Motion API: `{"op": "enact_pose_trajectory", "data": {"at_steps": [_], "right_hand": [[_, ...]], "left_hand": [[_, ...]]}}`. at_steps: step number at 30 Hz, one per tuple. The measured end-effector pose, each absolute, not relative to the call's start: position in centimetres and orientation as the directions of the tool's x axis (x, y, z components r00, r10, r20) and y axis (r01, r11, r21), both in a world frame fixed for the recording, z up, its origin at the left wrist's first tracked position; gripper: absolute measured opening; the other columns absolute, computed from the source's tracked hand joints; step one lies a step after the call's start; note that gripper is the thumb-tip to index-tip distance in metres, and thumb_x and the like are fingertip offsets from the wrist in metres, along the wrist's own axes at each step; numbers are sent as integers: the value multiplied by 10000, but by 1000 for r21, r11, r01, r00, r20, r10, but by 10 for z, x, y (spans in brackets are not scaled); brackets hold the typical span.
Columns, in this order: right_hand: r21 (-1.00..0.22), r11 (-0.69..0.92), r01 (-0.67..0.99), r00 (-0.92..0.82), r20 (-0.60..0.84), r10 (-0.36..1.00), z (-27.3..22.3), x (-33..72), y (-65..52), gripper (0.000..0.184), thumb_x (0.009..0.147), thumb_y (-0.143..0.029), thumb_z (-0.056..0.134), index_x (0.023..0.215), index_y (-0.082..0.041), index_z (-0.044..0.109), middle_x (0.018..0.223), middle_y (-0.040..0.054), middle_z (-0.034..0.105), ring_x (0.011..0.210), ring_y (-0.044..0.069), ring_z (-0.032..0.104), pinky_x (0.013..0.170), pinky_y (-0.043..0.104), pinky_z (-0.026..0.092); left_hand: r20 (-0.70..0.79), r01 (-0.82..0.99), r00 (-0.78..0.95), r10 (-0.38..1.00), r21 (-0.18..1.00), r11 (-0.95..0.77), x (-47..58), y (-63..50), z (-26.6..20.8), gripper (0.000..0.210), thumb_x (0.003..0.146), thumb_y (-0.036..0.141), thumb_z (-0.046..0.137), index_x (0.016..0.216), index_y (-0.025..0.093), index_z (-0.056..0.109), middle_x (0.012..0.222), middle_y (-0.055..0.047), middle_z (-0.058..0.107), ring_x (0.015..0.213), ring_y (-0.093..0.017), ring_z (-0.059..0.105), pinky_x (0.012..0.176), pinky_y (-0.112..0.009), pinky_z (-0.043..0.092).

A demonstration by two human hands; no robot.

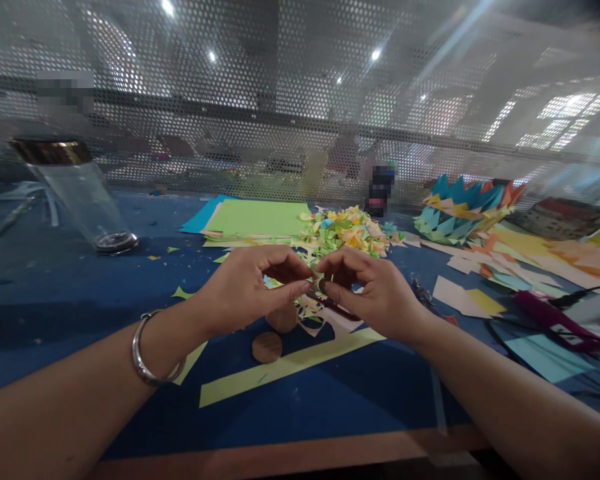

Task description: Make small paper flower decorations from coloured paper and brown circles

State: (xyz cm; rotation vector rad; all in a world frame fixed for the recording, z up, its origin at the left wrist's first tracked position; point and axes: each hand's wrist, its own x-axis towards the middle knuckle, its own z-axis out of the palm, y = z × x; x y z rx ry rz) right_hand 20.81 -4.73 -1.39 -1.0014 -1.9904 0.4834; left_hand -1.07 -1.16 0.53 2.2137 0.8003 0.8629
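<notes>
My left hand and my right hand meet over the table, each pinching a small piece of pale green folded paper between thumb and fingertips. Its exact shape is too small to make out. Beneath them lie paper scraps, partly hidden by the fingers. A round wooden disc lies just below my left hand, with another round wooden piece partly covered behind it. Closer to the table's front edge, a long yellow-green paper strip runs slantwise.
Behind my hands are a heap of small folded paper pieces and stacked green sheets. A clear bottle stands at left. To the right are a zigzag folded-paper ring, loose paper, a purple device and cables. A perforated metal screen rises behind.
</notes>
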Motion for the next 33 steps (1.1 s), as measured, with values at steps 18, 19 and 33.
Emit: {"op": "enact_pose_trajectory", "data": {"at_steps": [18, 19, 33], "right_hand": [[-610, 588, 532, -353, 471, 808, -15, 203, -45, 89, 861, -185, 615, 949, -183, 625, 733, -23, 600, 588, 78, 525, 542, 206, 410], [-597, 595, 539, -363, 473, 803, -15, 203, -46, 96, 857, -174, 613, 951, -185, 627, 739, -22, 604, 594, 80, 531, 549, 208, 413], [-456, 682, 572, -436, 535, 724, -12, 206, -47, 77, 911, -222, 601, 955, -181, 649, 832, 5, 630, 720, 105, 568, 663, 238, 431]], "left_hand": [[370, 388, 578, 727, 659, -644, 0, -14, -3, 78, 827, 168, 552, 825, 184, 628, 738, 12, 647, 693, -126, 600, 652, -252, 457], [355, 376, 573, 739, 687, -622, 0, -13, -4, 65, 823, 169, 557, 811, 185, 619, 702, 23, 623, 659, -118, 579, 615, -241, 440], [258, 283, 591, 764, 821, -496, -4, -12, -3, 65, 841, 251, 594, 812, 195, 577, 719, 5, 594, 659, -131, 555, 603, -262, 443]]}}
